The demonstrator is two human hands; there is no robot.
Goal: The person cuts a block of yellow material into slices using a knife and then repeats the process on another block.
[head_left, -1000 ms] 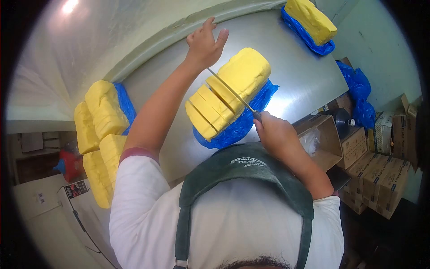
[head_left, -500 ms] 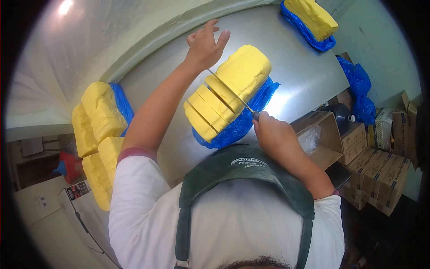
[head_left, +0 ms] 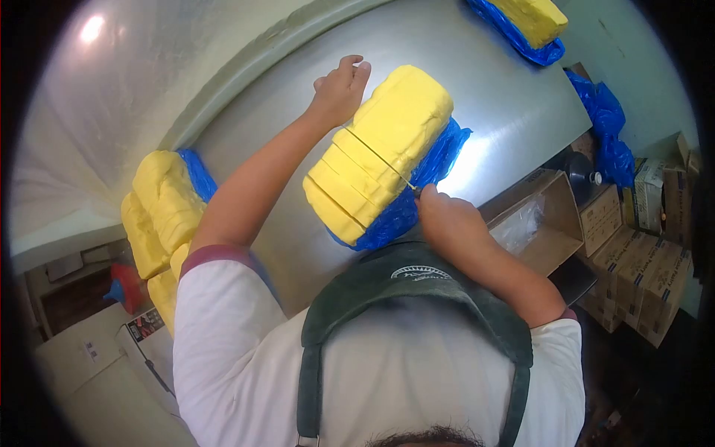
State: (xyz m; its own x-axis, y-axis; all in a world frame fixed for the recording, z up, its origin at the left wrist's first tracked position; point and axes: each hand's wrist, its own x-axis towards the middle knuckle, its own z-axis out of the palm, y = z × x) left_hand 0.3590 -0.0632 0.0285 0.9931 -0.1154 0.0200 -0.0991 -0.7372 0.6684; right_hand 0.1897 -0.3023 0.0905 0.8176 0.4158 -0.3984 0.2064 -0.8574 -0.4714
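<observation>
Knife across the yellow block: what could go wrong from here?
The left hand is close to the far end of the knife, so a slip might cut the wrist or palm. The blue plastic wrap lies under the yellow block, so a full-depth cut could nick it and leave scraps on the pieces.

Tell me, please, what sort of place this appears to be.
Probably a bakery or pastry kitchen: a metal table bears a partly sliced yellow block, perhaps butter or margarine, and stacked boxes seem to be printed with "Pastry".
</observation>
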